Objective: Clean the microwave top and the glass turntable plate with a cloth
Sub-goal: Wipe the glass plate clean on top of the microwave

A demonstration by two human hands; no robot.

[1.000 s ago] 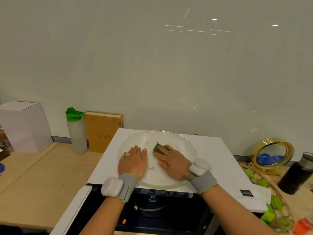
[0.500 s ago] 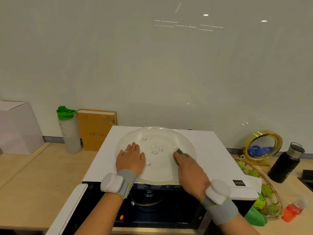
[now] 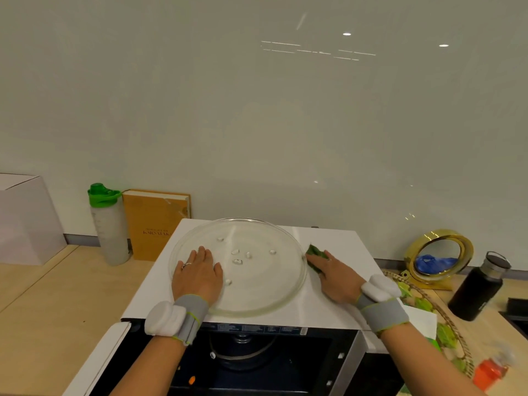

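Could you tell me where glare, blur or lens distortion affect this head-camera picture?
Head view: ceiling lights reflect as bright spots and streaks on the glossy wall; wide-angle distortion bows the edges of the frame; the orange bottle at lower right is smeared; the glass plate, left hand, right hand and green cloth are fairly sharp.

Glass plate (image 3: 257, 281) on microwave top (image 3: 328, 241); cloth (image 3: 315, 257) just right of plate; bottle (image 3: 110, 224), book (image 3: 154, 224) left of microwave; mirror (image 3: 440, 257) right.
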